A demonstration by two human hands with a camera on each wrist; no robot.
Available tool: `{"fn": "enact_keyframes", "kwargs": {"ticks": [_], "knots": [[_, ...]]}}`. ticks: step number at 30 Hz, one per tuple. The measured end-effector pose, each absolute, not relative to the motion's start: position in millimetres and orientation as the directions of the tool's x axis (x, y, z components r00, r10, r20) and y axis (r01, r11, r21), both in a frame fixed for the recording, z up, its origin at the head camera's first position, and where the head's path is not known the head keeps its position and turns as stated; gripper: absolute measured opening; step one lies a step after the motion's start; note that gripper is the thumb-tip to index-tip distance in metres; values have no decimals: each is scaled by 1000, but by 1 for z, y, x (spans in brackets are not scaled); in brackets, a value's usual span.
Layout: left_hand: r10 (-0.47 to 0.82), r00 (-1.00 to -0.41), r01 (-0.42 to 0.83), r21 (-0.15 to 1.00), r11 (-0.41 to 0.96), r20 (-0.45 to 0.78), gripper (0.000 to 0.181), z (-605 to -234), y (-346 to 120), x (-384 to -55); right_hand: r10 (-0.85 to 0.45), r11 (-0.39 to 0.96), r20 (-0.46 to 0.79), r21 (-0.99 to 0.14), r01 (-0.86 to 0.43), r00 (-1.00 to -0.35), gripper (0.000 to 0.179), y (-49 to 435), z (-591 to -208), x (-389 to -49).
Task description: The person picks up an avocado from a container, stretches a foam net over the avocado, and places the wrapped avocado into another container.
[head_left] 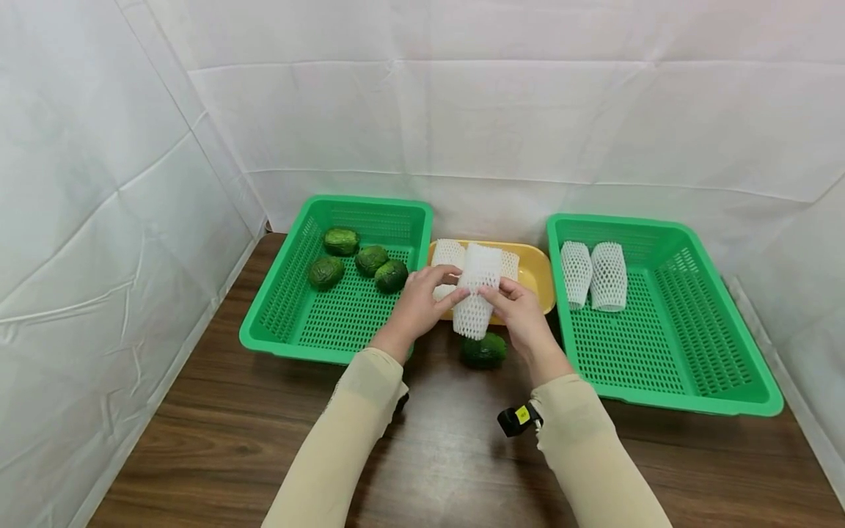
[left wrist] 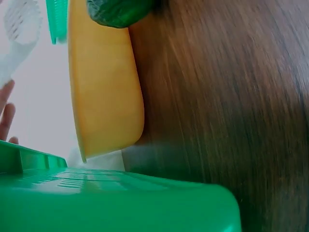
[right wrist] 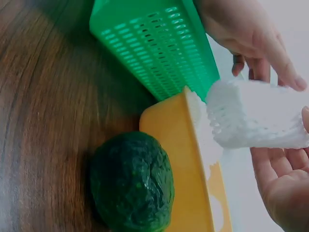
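A white foam net sleeve (head_left: 482, 268) is held up between both hands over the front of a yellow tray (head_left: 540, 275). My left hand (head_left: 420, 299) pinches its left side, thumb in front. From the right, my right hand (head_left: 525, 317) pinches the sleeve, its thumb on the near face. In the right wrist view the sleeve (right wrist: 258, 113) looks flattish, with its netted end toward the tray. Below it, a dark green, wrinkled avocado (head_left: 484, 351) lies on the table in front of the tray. More foam sleeves (head_left: 449, 252) lie in the tray, partly hidden by the hands.
To the left stands a green basket (head_left: 343, 326) holding several avocados (head_left: 326, 272). Another green basket (head_left: 650, 352) at the right contains two netted foam sleeves (head_left: 608, 276). White cloth (head_left: 488, 125) hangs behind the brown wooden table (head_left: 218, 411).
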State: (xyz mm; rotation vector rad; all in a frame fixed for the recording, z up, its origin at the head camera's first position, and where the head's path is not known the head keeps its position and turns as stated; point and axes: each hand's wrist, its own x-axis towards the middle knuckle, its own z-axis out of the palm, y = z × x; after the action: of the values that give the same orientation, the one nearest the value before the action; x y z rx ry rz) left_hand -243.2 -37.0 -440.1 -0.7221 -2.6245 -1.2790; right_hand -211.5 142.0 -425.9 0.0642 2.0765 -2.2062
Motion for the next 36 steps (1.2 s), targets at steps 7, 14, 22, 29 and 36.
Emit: {"fn": "enact_keyframes", "kwargs": {"ticks": [7, 14, 22, 29, 36], "knots": [[264, -924, 369, 829, 420, 278, 33, -443, -39, -246, 122, -156, -135, -981, 115, -983, 22, 158, -428, -212], [212, -938, 341, 850, 401, 276, 29, -441, -41, -245, 248, -213, -177, -969, 124, -952, 19, 171, -425, -211], [348, -927, 268, 899, 347, 142, 58, -441, -40, -246, 78, -138, -121, -984, 109, -990, 34, 156, -425, -209], [399, -917, 207, 874, 439, 16, 95, -441, -38, -245, -50, -98, -98, -990, 103, -994, 51, 154, -425, -207], [401, -911, 274, 871, 408, 99, 77, -441, -39, -246, -70, 199, -86, -977, 70, -994, 37, 166, -423, -201]]}}
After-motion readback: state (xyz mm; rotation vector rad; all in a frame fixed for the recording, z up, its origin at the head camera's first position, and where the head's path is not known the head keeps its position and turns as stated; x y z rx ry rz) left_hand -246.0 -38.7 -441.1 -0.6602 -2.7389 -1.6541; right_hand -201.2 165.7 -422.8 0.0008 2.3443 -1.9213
